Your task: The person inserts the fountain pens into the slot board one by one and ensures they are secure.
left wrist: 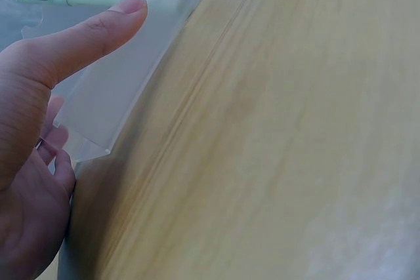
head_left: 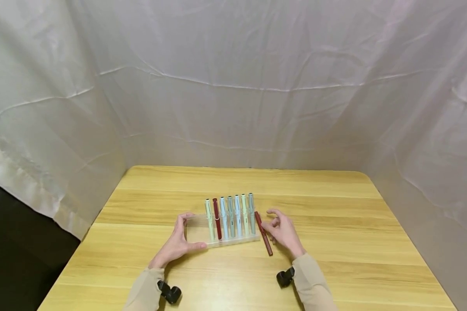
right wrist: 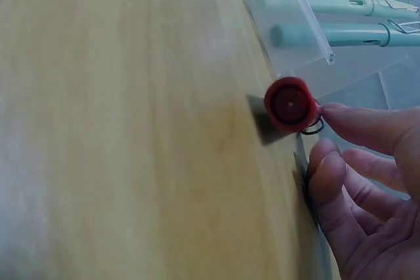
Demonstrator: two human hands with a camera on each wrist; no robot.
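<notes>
My left hand (head_left: pixel 177 242) grips the left end of a clear plastic pen stand (head_left: pixel 196 228), thumb along its front edge and fingers at the back. Several capped pens stand side by side in it, leaning back: pale green (head_left: pixel 210 219), dark red (head_left: pixel 217 218), light blue and grey-green ones. Just right of the stand, my right hand (head_left: pixel 285 233) pinches a red pen (head_left: pixel 263 233) near its clip with the fingertips. In the right wrist view this red pen (right wrist: pixel 289 105) shows nearly end-on, its round end toward the camera, with a shadow on the wood beside it.
A wooden table (head_left: pixel 346 259) lies under everything, its rounded far corners near a pale curtain (head_left: pixel 233 121) that surrounds the back and sides. Something dark (head_left: pixel 19 242) stands beyond the table's left edge. Both wrists carry a small black camera (head_left: pixel 285 277).
</notes>
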